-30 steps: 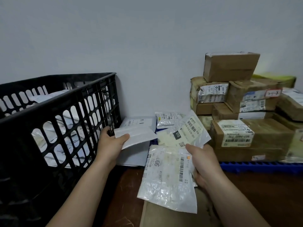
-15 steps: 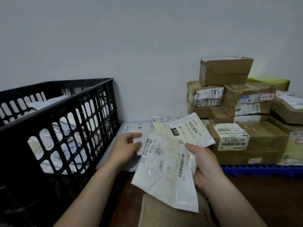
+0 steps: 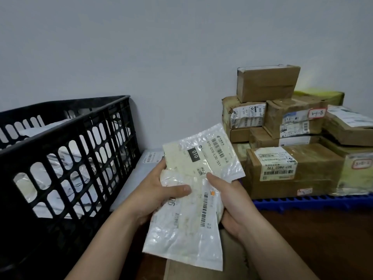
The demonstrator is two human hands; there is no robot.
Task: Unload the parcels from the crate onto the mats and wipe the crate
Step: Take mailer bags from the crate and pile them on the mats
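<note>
Since a second ago, my left grip (image 3: pixel 153 195) has let go of the white envelope (image 3: pixel 150 158), now lying beside the crate (image 3: pixel 60 128), and is clamping, thumb on top, the two pouches (image 3: pixel 181 245) that my right grip (image 3: pixel 234 203) is also pinching, in the air at near centre. I am judging them light, limp and slick, so I am taking them by their edges. Free room is showing at far centre, between the crate wall and the stacked boxes (image 3: pixel 292 164) on the blue mat (image 3: pixel 302 203); more parcels (image 3: pixel 34 131) are waiting in the crate.
</note>
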